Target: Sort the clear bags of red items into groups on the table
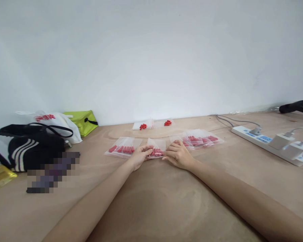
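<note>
Now, from the head view, both hands meet on a small clear bag (pixel 156 148) of red pills in the middle of the tabletop (pixel 151 201). The left hand (pixel 138 156) pinches its left edge with closed fingers. The right hand (pixel 178 155) rests curled at its right edge. A hard tug could spill pills.

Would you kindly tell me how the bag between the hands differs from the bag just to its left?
The middle bag is pinched by the left hand and right hand; the left bag lies untouched. The left bag looks wider, its red pieces spread in a row; the middle bag's bunch together. Both are clear plastic on the wooden table.
</note>
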Demonstrator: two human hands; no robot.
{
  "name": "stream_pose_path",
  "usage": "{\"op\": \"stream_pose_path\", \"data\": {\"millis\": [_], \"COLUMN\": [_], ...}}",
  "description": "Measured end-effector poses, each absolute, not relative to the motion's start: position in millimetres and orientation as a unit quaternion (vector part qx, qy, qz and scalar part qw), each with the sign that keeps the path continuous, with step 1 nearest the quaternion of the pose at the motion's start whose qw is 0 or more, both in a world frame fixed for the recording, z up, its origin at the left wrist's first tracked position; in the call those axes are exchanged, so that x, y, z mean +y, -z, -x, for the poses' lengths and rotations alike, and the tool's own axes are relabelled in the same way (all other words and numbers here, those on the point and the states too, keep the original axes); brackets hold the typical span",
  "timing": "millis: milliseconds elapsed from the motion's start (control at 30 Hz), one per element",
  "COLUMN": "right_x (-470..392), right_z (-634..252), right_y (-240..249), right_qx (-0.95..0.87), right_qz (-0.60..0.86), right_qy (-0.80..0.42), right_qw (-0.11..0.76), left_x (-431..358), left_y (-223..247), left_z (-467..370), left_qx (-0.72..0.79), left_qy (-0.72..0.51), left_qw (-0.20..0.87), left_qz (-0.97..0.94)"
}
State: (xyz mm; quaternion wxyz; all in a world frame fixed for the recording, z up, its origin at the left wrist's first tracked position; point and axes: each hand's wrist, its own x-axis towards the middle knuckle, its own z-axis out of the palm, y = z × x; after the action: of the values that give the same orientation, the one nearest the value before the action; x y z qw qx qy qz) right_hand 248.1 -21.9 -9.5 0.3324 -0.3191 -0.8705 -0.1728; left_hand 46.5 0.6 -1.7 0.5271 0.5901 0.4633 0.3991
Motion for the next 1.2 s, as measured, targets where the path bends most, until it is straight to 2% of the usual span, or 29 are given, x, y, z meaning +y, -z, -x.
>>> {"op": "stream_pose_path", "data": {"millis": [167, 367, 433, 500, 600, 633, 733, 800, 900, 1200], "right_x": [-14, -9, -11, -14, -19, -21, -23, -23, -21, -21], "right_z": [-264, -263, -258, -252, -240, -236, -225, -226, -241, -286], "right_y": [11, 17, 16, 14, 12, 11, 13, 16, 17, 20], "right_qx": [-0.798, -0.803, -0.816, -0.829, -0.845, -0.849, -0.856, -0.858, -0.858, -0.834], "right_qz": [0.478, 0.521, 0.506, 0.488, 0.463, 0.454, 0.422, 0.398, 0.381, 0.443], "right_qy": [0.196, 0.143, 0.118, 0.096, 0.062, 0.053, 0.037, 0.031, 0.035, 0.037], "right_qw": [0.31, 0.252, 0.252, 0.258, 0.261, 0.265, 0.296, 0.322, 0.344, 0.327], "left_x": [10, 25, 28, 28, 19, 13, -7, -18, -27, -26], "left_y": [-24, -43, -43, -43, -40, -37, -24, -14, -4, -1], "left_z": [-19, 33, 40, 37, 16, 5, -30, -47, -57, -56], "left_qx": [0.56, 0.66, 0.69, 0.698, 0.61, 0.558, 0.398, 0.351, 0.336, 0.354], "left_qy": [-0.454, -0.378, -0.341, -0.322, -0.344, -0.35, -0.308, -0.292, -0.281, -0.278], "left_qw": [0.396, 0.333, 0.255, 0.117, -0.066, -0.079, -0.007, 0.025, 0.048, 0.044], "left_qz": [-0.568, -0.557, -0.586, -0.628, -0.711, -0.748, -0.864, -0.89, -0.898, -0.892]}}
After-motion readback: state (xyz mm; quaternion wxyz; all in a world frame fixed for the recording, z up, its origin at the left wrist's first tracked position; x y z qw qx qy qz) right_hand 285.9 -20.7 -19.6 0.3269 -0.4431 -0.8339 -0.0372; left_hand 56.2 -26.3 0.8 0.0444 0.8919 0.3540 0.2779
